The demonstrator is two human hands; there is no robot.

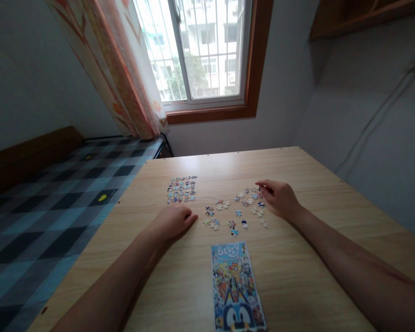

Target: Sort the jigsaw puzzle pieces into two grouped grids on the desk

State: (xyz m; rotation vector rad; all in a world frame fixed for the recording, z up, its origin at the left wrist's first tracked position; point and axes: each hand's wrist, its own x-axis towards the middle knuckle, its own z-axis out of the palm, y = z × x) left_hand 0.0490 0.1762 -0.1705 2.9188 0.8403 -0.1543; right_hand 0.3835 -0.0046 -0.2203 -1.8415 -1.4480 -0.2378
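Loose jigsaw puzzle pieces [250,201] lie scattered on the wooden table, some face up and some showing pale backs. My right hand [278,197] reaches over the far right of this scatter, index finger and thumb drawn together around a small puzzle piece [260,189] that is partly covered. Resting on the tabletop, my left hand [174,220] has its fingers curled in, and nothing shows in it. Just beyond it, several puzzle pieces [181,188] are laid out in rows, close together but apart. A colourful picture sheet [235,288] marked "Bluey" lies nearest me.
The light wood table [180,286] ends on the left beside a bed with a checked cover [100,184]. Behind it are a curtain [124,74] and a barred window [207,55]. A wall shelf [359,20] hangs at upper right.
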